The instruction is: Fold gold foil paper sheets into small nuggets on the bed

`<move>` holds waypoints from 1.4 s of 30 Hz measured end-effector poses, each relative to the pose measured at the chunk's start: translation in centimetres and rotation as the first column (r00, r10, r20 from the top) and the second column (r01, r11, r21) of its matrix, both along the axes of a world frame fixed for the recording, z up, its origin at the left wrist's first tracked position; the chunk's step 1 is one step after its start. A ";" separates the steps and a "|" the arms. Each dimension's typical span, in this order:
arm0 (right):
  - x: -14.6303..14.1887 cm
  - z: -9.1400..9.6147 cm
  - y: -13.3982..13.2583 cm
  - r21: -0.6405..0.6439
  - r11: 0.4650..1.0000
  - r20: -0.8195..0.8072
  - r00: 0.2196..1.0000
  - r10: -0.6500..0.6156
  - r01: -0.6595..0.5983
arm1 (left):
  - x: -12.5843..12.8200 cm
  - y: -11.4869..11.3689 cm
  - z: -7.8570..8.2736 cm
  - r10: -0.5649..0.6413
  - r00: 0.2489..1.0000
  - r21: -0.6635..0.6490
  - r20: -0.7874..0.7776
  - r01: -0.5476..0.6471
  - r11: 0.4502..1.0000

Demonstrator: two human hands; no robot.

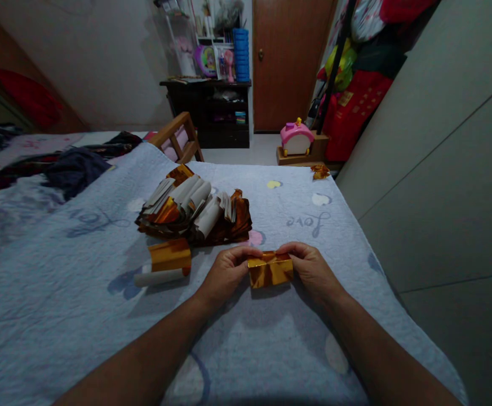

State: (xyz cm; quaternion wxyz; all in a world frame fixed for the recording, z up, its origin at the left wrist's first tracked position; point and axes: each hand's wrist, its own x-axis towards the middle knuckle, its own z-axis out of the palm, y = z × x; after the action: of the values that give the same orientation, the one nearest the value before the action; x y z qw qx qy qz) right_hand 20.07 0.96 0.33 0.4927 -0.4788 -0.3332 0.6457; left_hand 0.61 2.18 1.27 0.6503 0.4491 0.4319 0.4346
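A shiny gold sheet of foil paper (271, 273), creased along its length, is held low over the bed in front of me. My left hand (231, 267) pinches its left end between thumb and fingers. At the opposite end, my right hand (309, 265) grips it in the same way. Left of my hands lies a curled gold paper sheet (170, 255) with a pale rolled edge. Behind it is a thick pile of gold and white papers (195, 208), several of them curled.
A light blue patterned bedspread (246, 349) lies under everything. At its far right corner sits a folded gold paper piece (320, 171). Dark clothes (76, 169) lie at the left. A pale cabinet (440, 186) borders the right side, and a pink toy (296, 138) stands beyond the bed.
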 end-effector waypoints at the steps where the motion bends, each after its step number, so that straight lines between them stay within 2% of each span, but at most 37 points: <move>1: 0.0 0.1 0.0 0.013 1.000 -0.009 1.000 0.011 -0.011 | 0.0 0.0 0.0 0.003 1.000 0.008 -0.007 -0.003 1.000; 12: 0.2 0.1 0.0 0.069 0.994 0.059 0.995 0.083 -0.087 | -0.2 0.0 -0.1 0.023 0.999 0.018 -0.029 -0.023 1.000; 17: -0.1 0.5 0.1 0.082 0.996 0.118 0.992 0.035 -0.044 | -0.3 0.1 -0.1 0.017 0.998 0.076 -0.060 -0.012 0.997; 22: -0.2 0.4 0.0 0.089 0.996 0.140 0.990 0.005 -0.017 | -0.2 0.0 -0.6 0.019 0.999 0.054 -0.045 -0.017 0.998; 27: -0.4 -0.2 0.1 0.101 0.995 0.113 0.994 -0.001 -0.010 | -0.1 0.0 -0.8 0.027 1.000 0.014 -0.007 -0.026 1.000; 32: -0.6 -0.1 0.0 0.058 0.998 0.016 1.000 0.012 -0.012 | 0.1 -0.1 -0.7 -0.016 0.999 -0.020 0.036 0.017 1.000; 36: -0.7 0.3 -0.1 0.066 0.997 0.001 1.000 0.029 -0.029 | 0.1 -0.1 -0.8 -0.065 0.998 -0.014 0.020 0.065 0.998; 39: -0.7 0.5 -0.2 0.114 0.992 0.052 0.997 0.048 -0.053 | -0.1 0.0 -0.9 -0.106 0.994 -0.005 -0.013 0.106 0.994; 42: -0.7 0.6 -0.4 0.180 0.980 0.188 0.981 0.055 -0.089 | -0.3 0.1 -0.7 -0.137 0.986 0.029 -0.098 0.141 0.990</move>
State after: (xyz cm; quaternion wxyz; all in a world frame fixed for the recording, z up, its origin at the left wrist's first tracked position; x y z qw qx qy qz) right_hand 19.32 0.52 0.95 0.4795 -0.4748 -0.4533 0.5824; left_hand 0.30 2.31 0.60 0.6494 0.5101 0.4222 0.3739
